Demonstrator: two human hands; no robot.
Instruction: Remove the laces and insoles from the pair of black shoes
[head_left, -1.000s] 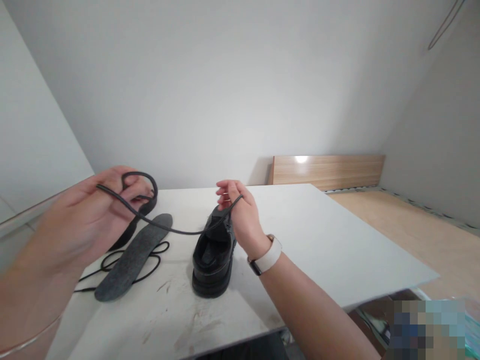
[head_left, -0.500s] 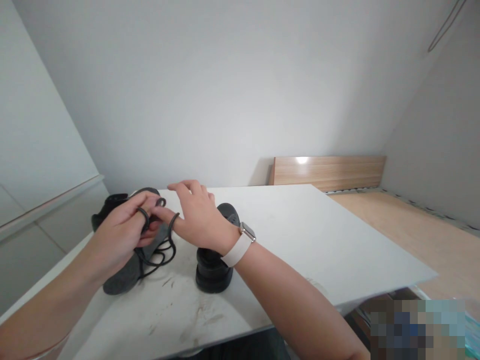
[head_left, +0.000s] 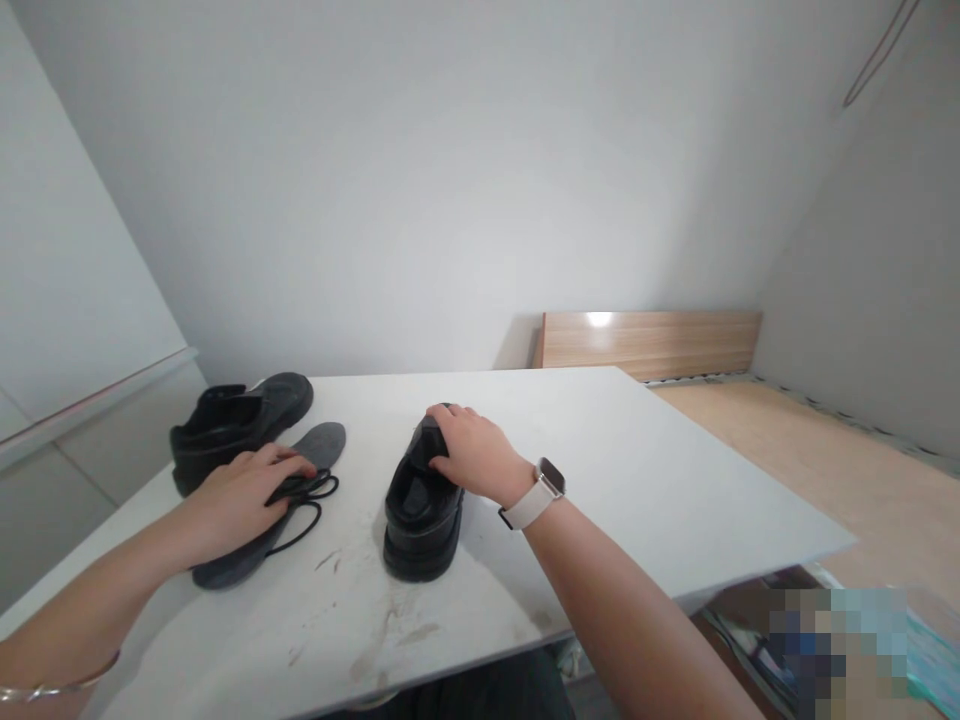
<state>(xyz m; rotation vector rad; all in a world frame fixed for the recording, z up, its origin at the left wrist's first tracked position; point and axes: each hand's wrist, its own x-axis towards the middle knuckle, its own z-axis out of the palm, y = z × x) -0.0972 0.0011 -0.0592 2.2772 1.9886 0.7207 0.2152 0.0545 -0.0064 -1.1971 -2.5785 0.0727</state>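
Note:
My left hand (head_left: 244, 495) is over a grey insole (head_left: 324, 442) lying on the table. Its fingers and thumb are closed about a bundle of black shoelace (head_left: 304, 515), whose loops stick out to the right. My right hand (head_left: 480, 455) grips the front upper of a black shoe (head_left: 424, 535) from its right side, thumb towards the tongue and opening. That shoe stands upright on its sole, heel towards me. Beyond my left hand stands a second black shoe (head_left: 225, 430), apart from my fingers.
Under everything is a white table (head_left: 622, 480) with brown smudges near its front edge. A wall rises behind it. To the right lie a wooden board surface (head_left: 750, 450) and an upright wooden panel (head_left: 652, 340). Boxed items sit below the table's right edge.
My hands have parted. The left has lowered the shoelace onto the insole, and the lace has come off my right hand. My right hand has moved right and taken hold of the nearer shoe.

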